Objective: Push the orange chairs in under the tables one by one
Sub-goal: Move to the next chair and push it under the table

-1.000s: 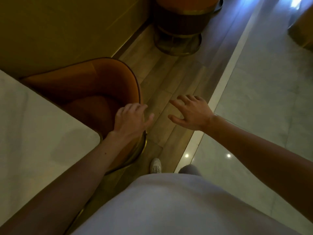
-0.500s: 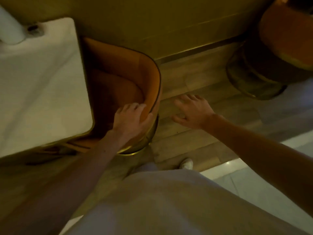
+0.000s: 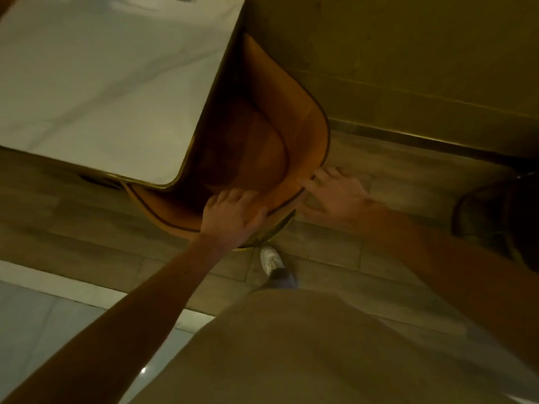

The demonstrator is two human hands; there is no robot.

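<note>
An orange tub chair (image 3: 303, 123) with a dark piped rim stands partly under the white marble table (image 3: 110, 83), whose gold-edged corner covers the front of the seat. My left hand (image 3: 233, 215) grips the top of the curved backrest, fingers inside, thumb outside. My right hand (image 3: 335, 193) lies flat and spread against the outer side of the backrest, to the right of my left hand. A second orange chair's round base (image 3: 493, 217) shows at the right edge, mostly cut off.
A yellowish wall (image 3: 408, 53) with a dark skirting strip runs close behind the chair. Wood-look floor planks (image 3: 335, 252) lie under me; my white shoe (image 3: 271, 259) stands just behind the chair's gold base. Pale glossy tiles (image 3: 43, 322) begin at lower left.
I have turned left around the chair, so the table now fills the upper left. My right hand has moved from hovering over the floor onto the backrest's outer side. My left hand keeps its grip.
</note>
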